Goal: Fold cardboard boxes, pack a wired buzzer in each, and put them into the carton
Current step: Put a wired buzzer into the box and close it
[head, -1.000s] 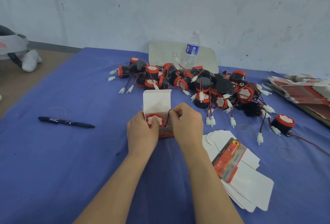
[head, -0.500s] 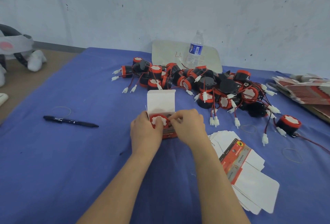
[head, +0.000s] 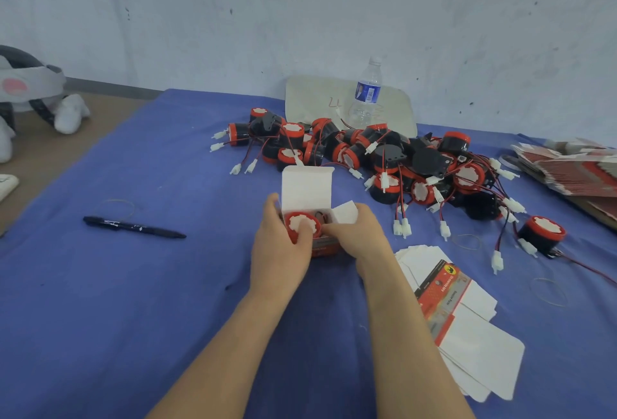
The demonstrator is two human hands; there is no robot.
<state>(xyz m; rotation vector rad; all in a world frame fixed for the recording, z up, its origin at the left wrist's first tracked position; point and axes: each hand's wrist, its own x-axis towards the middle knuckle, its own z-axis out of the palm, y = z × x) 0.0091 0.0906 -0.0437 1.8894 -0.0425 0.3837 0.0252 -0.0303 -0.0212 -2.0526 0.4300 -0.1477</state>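
There, the small box [head: 306,186] stood near the middle of the desk [head: 133,318] with its lid flap straight up. One buzzer [head: 302,223] sat inside it, red and white face up. A bit of its thin wire [head: 323,215] showed in the box beside it.

The left hand [head: 280,245] was curled round the left side of the small box, and its thumb pressed down on the buzzer. The right hand [head: 357,235] gripped the right side, just under the white side flap [head: 345,213] that stuck out.

The box looked like thin card, so it was likely very light and easy to bend or crush. It was best held by its two side walls with a soft squeeze. The buzzer looked like hard plastic, round and a bit heavier, so it would not mind a push on its face. The wire looked springy and could pop up and get caught under the lid, so it probably needed tucking in before the flaps were closed.

Behind the box lay a big heap of buzzers [head: 384,158] with tangled wires and white plugs. Flat boxes [head: 467,328] not yet folded lay just right of the right arm. A black pen [head: 133,226] lay well off to the left, and a water bottle [head: 365,94] stood at the back. The carton could not be seen.
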